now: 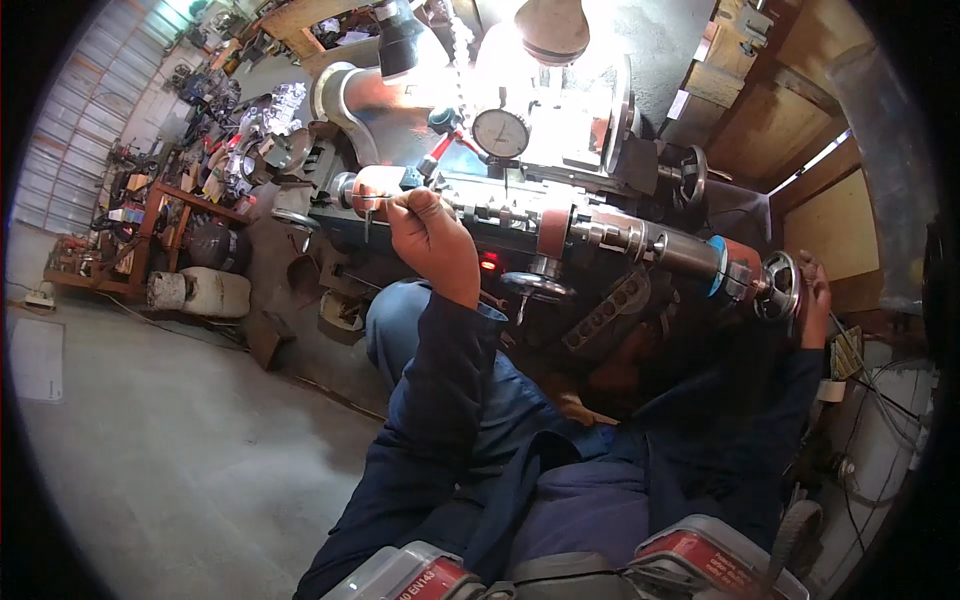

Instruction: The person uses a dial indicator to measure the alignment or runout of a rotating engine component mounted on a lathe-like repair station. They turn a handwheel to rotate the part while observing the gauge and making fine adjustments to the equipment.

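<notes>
A bench machine with a long shaft-like assembly runs across in front of me, its left part brightly lit. My left hand is raised at the machine's left end, fingers pinched together beside an orange-red housing. What the fingertips hold, if anything, is hidden. At the far right end, my right hand has its fingers on the rim of a metal handwheel. A round dial gauge stands above the middle of the machine, near a red-handled jointed arm.
A smaller handwheel juts toward me below the shaft, near a glowing red light. Lamps hang over the machine. Gas cylinders lie at the left beside a rusty frame and cluttered shelves. Cables hang at the right.
</notes>
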`<state>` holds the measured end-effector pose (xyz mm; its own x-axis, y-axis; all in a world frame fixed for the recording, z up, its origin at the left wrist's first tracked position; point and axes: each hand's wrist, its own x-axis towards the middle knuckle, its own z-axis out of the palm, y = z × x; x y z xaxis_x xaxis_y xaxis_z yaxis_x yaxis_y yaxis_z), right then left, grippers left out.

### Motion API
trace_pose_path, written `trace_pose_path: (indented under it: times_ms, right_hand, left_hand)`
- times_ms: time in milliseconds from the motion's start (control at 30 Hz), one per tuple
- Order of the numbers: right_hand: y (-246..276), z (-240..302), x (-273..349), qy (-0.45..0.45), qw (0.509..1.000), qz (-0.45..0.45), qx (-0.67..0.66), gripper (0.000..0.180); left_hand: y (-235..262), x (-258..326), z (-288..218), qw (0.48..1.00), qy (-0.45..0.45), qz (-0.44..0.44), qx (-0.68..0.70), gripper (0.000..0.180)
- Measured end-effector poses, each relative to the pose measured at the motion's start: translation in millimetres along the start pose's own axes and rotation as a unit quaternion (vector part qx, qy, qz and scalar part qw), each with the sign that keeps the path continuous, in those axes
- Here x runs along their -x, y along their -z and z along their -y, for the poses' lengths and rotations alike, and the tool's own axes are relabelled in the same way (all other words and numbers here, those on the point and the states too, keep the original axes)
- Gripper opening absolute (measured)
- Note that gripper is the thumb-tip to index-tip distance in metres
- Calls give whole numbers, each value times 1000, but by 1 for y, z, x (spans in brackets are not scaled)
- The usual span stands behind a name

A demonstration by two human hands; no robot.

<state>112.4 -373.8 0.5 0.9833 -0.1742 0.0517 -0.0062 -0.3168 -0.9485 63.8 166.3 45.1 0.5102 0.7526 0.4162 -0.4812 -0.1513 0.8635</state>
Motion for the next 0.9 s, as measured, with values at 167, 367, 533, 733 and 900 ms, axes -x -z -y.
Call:
trace_pose_path:
  times_ms: [167,367,533,733,900]
  right_hand:
    - [-11,28,20,101,989,-75,73,37]
    - [-16,14,20,73,993,-74,47,29]
    - [-23,24,25,61,995,-78,30,26]
    - [-25,17,22,61,996,-70,5,26]
    - [-15,-2,11,49,998,-20,18,28]
  left_hand:
    - [-4,0,-11,997,21,-3,70,28]
    - [-8,0,-14,994,29,-15,104,22]
    - [-5,-8,0,995,-92,42,-24,19]
    - [0,-7,-2,997,30,45,-55,20]
    - [-2,-9,-3,961,-44,150,-228,16]
